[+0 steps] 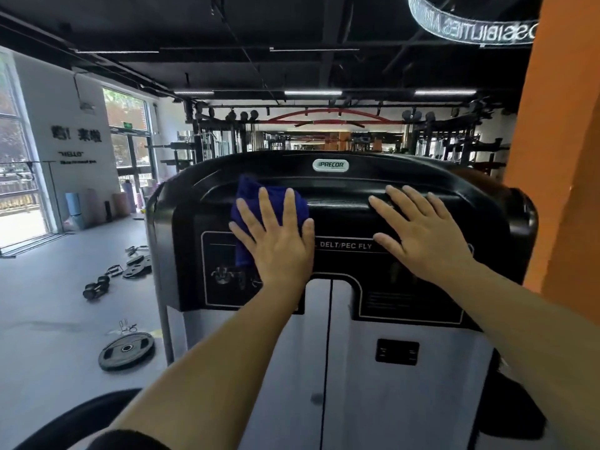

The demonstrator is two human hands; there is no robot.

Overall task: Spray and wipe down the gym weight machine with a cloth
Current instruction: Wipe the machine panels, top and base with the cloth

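**Both palms flat on the machine's black top**

Grey shroud panels filled the lower centre of the frame, under the weight machine (pixel 341 196) and its black cap. The left hand (pixel 276 241) pressed a blue cloth (pixel 256 196) flat against the cap's front edge, fingers straight. The right hand (pixel 422 235) lay spread just right of it, holding nothing. An orange pillar (pixel 565 157) crowded the right edge. Leftward, open grey floor (pixel 48 303) carried a weight plate (pixel 126 350) and dumbbells (pixel 95 287).
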